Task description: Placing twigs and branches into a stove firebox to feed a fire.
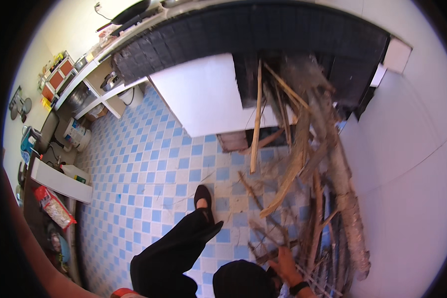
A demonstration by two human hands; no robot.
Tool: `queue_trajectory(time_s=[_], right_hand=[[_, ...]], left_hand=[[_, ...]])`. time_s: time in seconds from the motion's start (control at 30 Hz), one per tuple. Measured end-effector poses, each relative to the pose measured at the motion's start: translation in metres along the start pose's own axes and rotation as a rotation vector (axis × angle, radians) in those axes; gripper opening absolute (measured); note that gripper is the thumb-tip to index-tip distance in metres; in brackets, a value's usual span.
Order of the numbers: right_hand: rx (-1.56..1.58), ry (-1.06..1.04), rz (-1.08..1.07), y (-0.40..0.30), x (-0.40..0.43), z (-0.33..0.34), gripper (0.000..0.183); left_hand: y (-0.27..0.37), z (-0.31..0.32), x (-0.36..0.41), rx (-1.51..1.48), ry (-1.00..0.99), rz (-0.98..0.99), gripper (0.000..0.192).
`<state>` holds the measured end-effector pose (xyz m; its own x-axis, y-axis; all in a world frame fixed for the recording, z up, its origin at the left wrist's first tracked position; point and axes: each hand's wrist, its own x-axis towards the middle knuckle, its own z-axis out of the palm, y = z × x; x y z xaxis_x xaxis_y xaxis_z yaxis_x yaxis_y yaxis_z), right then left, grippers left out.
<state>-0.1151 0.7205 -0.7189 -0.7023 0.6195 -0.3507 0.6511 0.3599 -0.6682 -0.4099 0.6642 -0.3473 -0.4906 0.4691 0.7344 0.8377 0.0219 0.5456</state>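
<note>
My right hand (285, 265), with a dark band at the wrist, is low in the picture at the near end of a pile of firewood. Its fingers overlap a short dark branch (266, 257); whether they grip it cannot be made out. Beside the hand, long sticks (314, 223) and twigs lie heaped along the wall. A thick log (344, 201) and a split piece of wood (292, 178) run from the opening of a black-tiled stove (208, 41) towards me. My left forearm (41, 257) crosses the left rim, but the left hand is out of view.
Blue and white floor tiles (145, 178) spread left of the wood. A thin stick (257, 126) juts from the stove above a white panel (201, 97). A white wall (398, 208) bounds the right side. At left are shelves (108, 100), a white bucket (77, 135) and a red packet (55, 208).
</note>
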Motion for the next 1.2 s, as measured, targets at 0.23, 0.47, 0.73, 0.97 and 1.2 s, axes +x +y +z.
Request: queue_trajectory(time_s=[0.23, 0.47, 0.73, 0.97, 1.2], right_hand=[[-0.499, -0.001, -0.047, -0.001, 0.012, 0.036, 0.078], [-0.566, 0.079, -0.074, 0.000, 0.025, 0.045, 0.080], [-0.398, 0.178, 0.019, 0.043, 0.035, 0.074, 0.054], [-0.303, 0.087, 0.072, 0.034, 0.033, 0.061, 0.035], [-0.252, 0.094, 0.017, 0.008, 0.037, 0.025, 0.040]], left_hand=[[-0.012, -0.003, 0.003, 0.075, -0.012, 0.019, 0.046], [-0.014, -0.009, 0.012, 0.146, -0.005, 0.011, 0.045], [-0.019, 0.000, 0.010, 0.177, -0.009, 0.007, 0.045], [-0.018, -0.004, 0.010, 0.196, -0.019, 0.007, 0.045], [-0.017, -0.008, 0.014, 0.203, -0.026, 0.007, 0.044]])
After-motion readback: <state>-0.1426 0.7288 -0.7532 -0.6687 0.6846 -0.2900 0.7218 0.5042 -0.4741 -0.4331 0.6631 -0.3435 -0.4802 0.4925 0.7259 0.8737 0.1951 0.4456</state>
